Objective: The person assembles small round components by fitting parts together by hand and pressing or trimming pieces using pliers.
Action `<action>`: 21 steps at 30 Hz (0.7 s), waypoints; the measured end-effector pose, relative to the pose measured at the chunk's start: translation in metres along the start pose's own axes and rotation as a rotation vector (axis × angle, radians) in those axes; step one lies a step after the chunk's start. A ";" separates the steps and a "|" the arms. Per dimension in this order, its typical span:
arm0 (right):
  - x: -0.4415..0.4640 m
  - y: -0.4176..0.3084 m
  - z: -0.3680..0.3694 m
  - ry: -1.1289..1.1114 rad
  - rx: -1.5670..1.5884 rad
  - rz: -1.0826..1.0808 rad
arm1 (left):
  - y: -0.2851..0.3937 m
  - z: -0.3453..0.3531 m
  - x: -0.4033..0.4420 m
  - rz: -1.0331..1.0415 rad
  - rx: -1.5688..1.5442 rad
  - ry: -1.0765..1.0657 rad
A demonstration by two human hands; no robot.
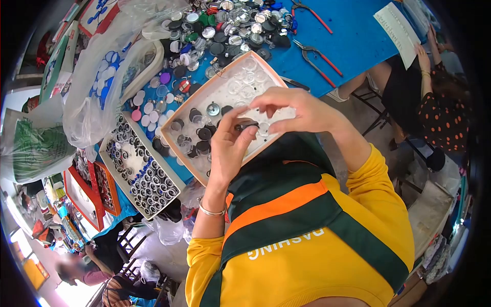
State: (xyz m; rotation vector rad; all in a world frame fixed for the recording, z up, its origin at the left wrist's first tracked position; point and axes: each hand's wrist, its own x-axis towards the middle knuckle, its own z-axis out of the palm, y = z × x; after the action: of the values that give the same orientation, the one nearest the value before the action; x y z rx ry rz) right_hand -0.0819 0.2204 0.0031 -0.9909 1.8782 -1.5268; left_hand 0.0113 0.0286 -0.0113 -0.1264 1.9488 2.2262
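My left hand (229, 146) pinches a small dark round part (247, 126) between thumb and fingers, above a shallow cardboard box. My right hand (304, 110) is close beside it, its thumb and curved fingers apart and no object visible between them. Below both hands the white box with an orange rim (204, 92) sits tilted at the table's near edge. Inside it lie several clear round pieces (236, 86), black discs (204, 134) and a silvery round part (213, 109). My hands hide some of the contents.
Pliers with red handles (319, 61) lie on the blue table (353, 36), near a second pair (314, 15). Mixed round caps (230, 30) are heaped at the back. Left are a long box of small ringed parts (153, 184) and plastic bags (84, 112). Other people sit nearby.
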 end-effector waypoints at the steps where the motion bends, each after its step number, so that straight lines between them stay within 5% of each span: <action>1: 0.003 -0.001 0.004 -0.067 0.026 -0.010 | 0.001 0.000 -0.002 -0.010 -0.046 -0.050; 6: 0.015 -0.006 0.015 -0.314 0.166 0.056 | 0.000 -0.004 -0.006 -0.022 -0.120 -0.255; 15: 0.010 0.005 0.021 -0.316 0.264 0.185 | -0.006 0.007 -0.017 -0.002 -0.195 -0.118; 21: 0.006 0.011 0.045 0.091 -0.232 -0.052 | -0.022 0.001 -0.008 -0.083 -0.216 -0.053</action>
State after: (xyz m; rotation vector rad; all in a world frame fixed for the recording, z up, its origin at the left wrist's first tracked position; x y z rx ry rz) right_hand -0.0530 0.1902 -0.0177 -1.0953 2.1470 -1.4269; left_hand 0.0236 0.0318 -0.0309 -0.1713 1.6414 2.3541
